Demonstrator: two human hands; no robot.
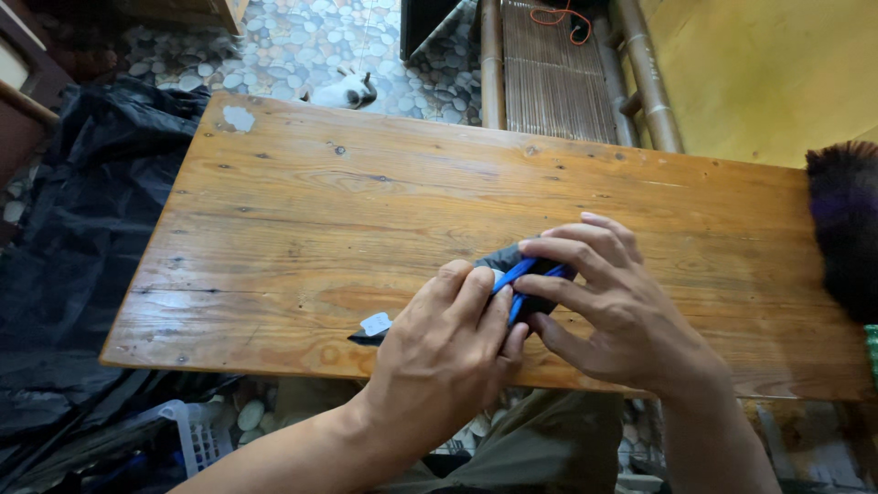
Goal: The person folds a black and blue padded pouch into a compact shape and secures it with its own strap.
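Floor: pebble tiles (302, 46) run under our wooden table (384, 183); black plastic sheet (82, 238) at 9 o'clock, bamboo rack (558, 82) at 12, yellow mat (777, 73) at 1.
Edges: dark brush (846, 229) at 3 o'clock; white basket (197, 434) at 7.
Thing: small dark cloth item (508, 259) with blue trim (514, 274) and a white tag (376, 323) lies near the table's front edge, at 6 o'clock, under both our hands.
Left hand (448, 352): curled, fingers pressing down on the item; palm-side grip hidden.
Right hand (608, 306): fingers bent, pinching the blue trim from 3 o'clock.
Risk: we judge the item could slide off the near edge if our left hand presses toward us. A hard pinch may pull the trim out of line.
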